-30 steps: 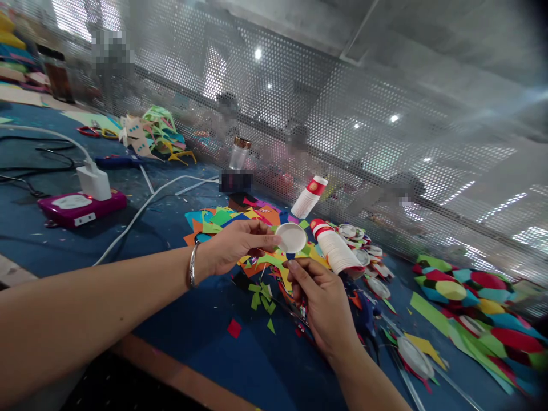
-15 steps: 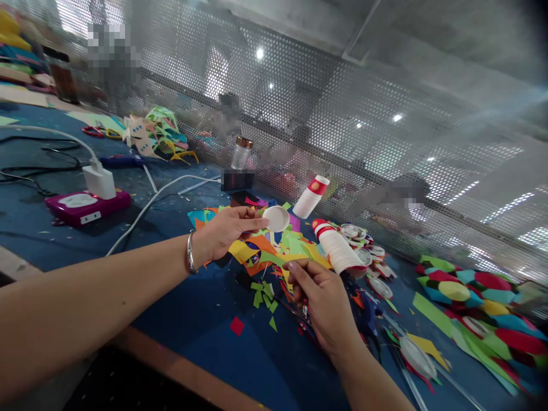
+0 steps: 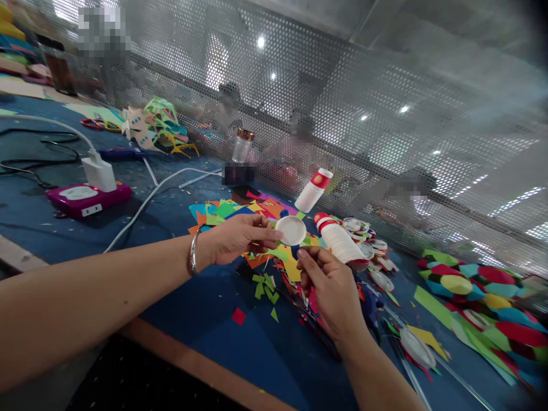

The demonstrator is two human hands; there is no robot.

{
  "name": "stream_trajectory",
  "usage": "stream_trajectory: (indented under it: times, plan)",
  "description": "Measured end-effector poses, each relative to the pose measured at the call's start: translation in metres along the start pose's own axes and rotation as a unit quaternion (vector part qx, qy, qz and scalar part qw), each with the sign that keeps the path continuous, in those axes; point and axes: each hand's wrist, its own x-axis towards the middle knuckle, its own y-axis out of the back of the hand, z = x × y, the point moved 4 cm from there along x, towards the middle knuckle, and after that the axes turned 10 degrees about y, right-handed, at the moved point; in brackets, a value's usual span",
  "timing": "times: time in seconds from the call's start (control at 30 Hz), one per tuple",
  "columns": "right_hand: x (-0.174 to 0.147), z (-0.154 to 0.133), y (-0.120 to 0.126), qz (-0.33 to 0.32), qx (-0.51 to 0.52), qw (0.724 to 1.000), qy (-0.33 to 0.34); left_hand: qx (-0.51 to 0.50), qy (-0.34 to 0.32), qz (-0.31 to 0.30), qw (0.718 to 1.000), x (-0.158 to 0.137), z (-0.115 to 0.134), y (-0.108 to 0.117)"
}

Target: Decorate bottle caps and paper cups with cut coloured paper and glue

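Note:
My left hand [image 3: 252, 237] pinches a small white disc [image 3: 291, 230] between thumb and fingers. The disc has a raised rim and looks like the base of a paper cup. Close to its lower right edge, my right hand [image 3: 327, 285] is closed with thumb and forefinger together. A dark blue bit [image 3: 295, 251] shows at those fingertips; I cannot tell whether it is held or lies behind. Under and behind both hands spreads a pile of coloured paper scraps [image 3: 226, 210]. A stack of white paper cups [image 3: 342, 242] lies just beyond my right hand.
Another cup stack [image 3: 314, 190] stands tilted near the mesh partition [image 3: 274, 103]. A magenta power strip [image 3: 88, 200] with a white charger and cable is at left. Colourful paper pieces [image 3: 479, 285] lie at right. A lidded glass jar [image 3: 243, 146] stands behind.
My left hand has moved the disc right and slightly down, and its face shows more fully. My right hand has risen slightly, bringing its fingertips close to the disc.

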Motion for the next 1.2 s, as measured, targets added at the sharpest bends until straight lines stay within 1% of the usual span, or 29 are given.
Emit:
stream_trajectory:
  times: [0.1,0.23,0.33,0.37,0.4,0.43,0.47,0.5,0.57,0.63,0.7,0.77,0.87,0.97,1.03,1.1,1.17,1.2]
  plan:
    - [0.001,0.001,0.002,-0.026,0.012,1.0,-0.012,0.037,0.007,-0.021,0.999,-0.003,0.0,-0.005]
    - [0.001,-0.001,0.002,-0.061,0.04,0.997,-0.031,0.108,-0.003,-0.003,0.994,-0.012,0.002,-0.008]
    - [-0.002,-0.004,-0.001,-0.101,0.057,0.992,-0.058,0.195,0.01,0.002,0.981,-0.029,0.0,-0.002]
    - [-0.004,-0.005,-0.003,-0.114,0.061,0.989,-0.068,0.219,0.013,0.011,0.976,-0.037,-0.002,0.002]
    - [-0.005,-0.005,-0.004,-0.13,0.063,0.986,-0.08,0.242,-0.004,0.036,0.97,-0.047,-0.002,0.007]
    - [-0.007,-0.006,-0.006,-0.151,0.061,0.982,-0.093,0.263,-0.035,0.071,0.962,-0.057,-0.003,0.013]
    - [-0.01,-0.007,-0.007,-0.175,0.052,0.977,-0.107,0.303,-0.063,0.111,0.944,-0.068,-0.005,0.018]
    - [-0.012,-0.007,-0.009,-0.203,0.04,0.971,-0.12,0.35,-0.099,0.161,0.917,-0.079,-0.006,0.021]
    - [-0.017,-0.008,-0.014,-0.262,0.011,0.955,-0.14,0.426,-0.199,0.249,0.847,-0.103,-0.012,0.018]
    - [-0.021,-0.009,-0.019,-0.312,-0.021,0.94,-0.134,0.485,-0.275,0.285,0.779,-0.122,-0.023,0.005]
    - [-0.024,-0.009,-0.023,-0.347,-0.047,0.93,-0.108,0.509,-0.314,0.302,0.742,-0.135,-0.038,-0.01]
    - [-0.026,-0.007,-0.027,-0.365,-0.067,0.925,-0.083,0.51,-0.368,0.298,0.718,-0.144,-0.05,-0.024]
    - [-0.024,-0.006,-0.025,-0.355,-0.101,0.927,-0.059,0.522,-0.374,0.257,0.722,-0.146,-0.065,-0.037]
    - [-0.015,-0.009,-0.008,-0.298,-0.161,0.941,-0.021,0.533,-0.381,0.233,0.719,-0.144,-0.072,-0.04]
    - [-0.009,-0.012,0.013,-0.251,-0.201,0.947,0.004,0.538,-0.378,0.234,0.717,-0.143,-0.074,-0.039]
    - [-0.007,-0.013,0.04,-0.216,-0.235,0.948,0.012,0.537,-0.381,0.235,0.715,-0.142,-0.075,-0.039]
    - [-0.008,-0.012,0.069,-0.19,-0.267,0.945,0.007,0.534,-0.386,0.232,0.716,-0.142,-0.074,-0.039]
    - [-0.01,-0.01,0.083,-0.18,-0.305,0.935,-0.003,0.53,-0.389,0.231,0.718,-0.143,-0.074,-0.039]
